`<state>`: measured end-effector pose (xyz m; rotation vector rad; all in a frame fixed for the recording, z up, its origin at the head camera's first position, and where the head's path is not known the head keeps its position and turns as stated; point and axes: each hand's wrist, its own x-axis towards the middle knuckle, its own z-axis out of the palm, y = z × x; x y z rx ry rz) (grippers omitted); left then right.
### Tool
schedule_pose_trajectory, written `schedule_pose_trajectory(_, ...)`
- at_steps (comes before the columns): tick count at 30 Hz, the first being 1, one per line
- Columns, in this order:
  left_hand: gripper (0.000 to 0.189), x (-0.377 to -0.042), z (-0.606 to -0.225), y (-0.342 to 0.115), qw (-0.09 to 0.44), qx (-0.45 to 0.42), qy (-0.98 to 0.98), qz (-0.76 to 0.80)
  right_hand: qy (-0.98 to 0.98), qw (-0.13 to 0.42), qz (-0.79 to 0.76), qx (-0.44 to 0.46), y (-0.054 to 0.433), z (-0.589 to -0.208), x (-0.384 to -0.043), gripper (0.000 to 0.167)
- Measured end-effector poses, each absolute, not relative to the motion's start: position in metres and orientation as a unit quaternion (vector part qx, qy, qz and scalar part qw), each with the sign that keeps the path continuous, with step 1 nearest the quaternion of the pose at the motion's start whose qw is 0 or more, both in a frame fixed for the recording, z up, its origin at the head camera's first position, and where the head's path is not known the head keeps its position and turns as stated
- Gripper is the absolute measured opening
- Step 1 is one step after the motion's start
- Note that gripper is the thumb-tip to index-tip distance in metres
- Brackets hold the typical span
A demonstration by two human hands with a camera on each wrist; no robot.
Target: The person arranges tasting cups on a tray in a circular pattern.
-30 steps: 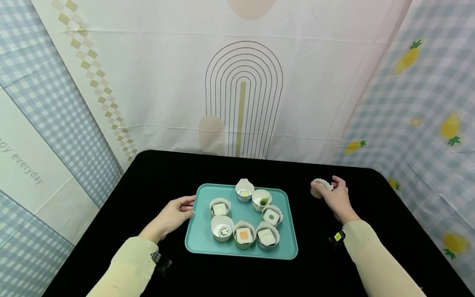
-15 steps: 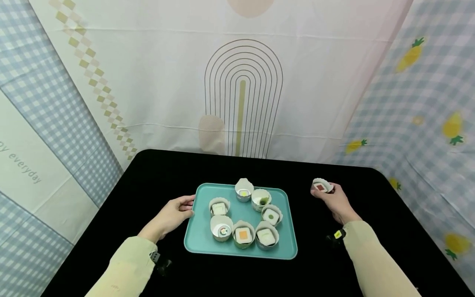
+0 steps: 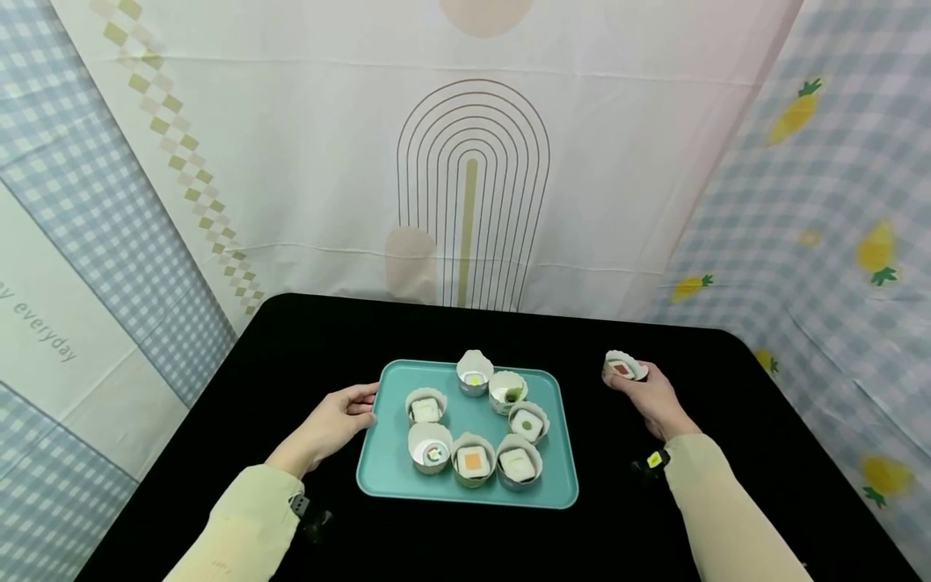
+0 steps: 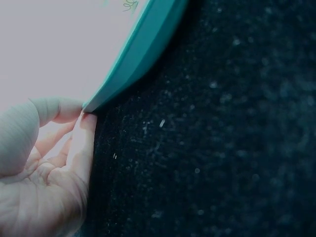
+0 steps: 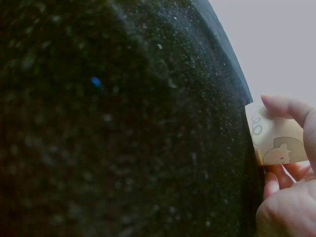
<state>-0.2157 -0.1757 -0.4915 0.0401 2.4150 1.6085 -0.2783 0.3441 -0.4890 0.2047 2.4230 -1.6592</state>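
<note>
My right hand [image 3: 658, 402] grips a pale paper cup [image 5: 274, 140] to the right of the tray, thumb and fingers on opposite sides. Inside that cup sits a white sushi piece with a red-brown centre [image 3: 621, 369]. At the left edge of the turquoise tray [image 3: 389, 478], my left hand [image 3: 330, 426] pinches the rim between thumb and fingers. Several frilled paper cups stand on the tray in a rough ring, each with a sushi-like piece, among them an orange-centred piece [image 3: 473, 462], a green-dotted piece [image 3: 527, 424] and a yellow-centred piece [image 3: 474, 378].
A black-covered table [image 3: 342, 339] lies under everything. Behind it hangs a white cloth [image 3: 320, 162] with an arch print, and blue checked cloths [image 3: 785, 267] flank both sides. Between the held cup and the tray's right edge is a strip of black tabletop.
My right hand's fingers have drawn back off the cup's top to its side, uncovering the red-brown-centred piece. My left hand keeps its pinch on the tray, which stays in place.
</note>
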Motion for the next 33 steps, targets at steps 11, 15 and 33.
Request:
schedule_pose_trajectory(11,0.052,-0.2158,-0.4908,-0.1762,0.117,0.014,0.826,0.551,0.812,0.099,-0.573,0.051,0.3454,-0.4905,-0.2784,0.076)
schedule_pose_trajectory(15,0.052,-0.2162,-0.4925,-0.1764,0.117,0.014,0.826,0.552,0.814,0.101,-0.57,0.045,0.3456,-0.49,-0.2782,0.076)
schedule_pose_trajectory(33,0.052,-0.2165,-0.4939,-0.1756,0.116,0.012,0.825,0.553,0.827,0.088,-0.551,0.07,0.3433,-0.4908,-0.2792,0.082)
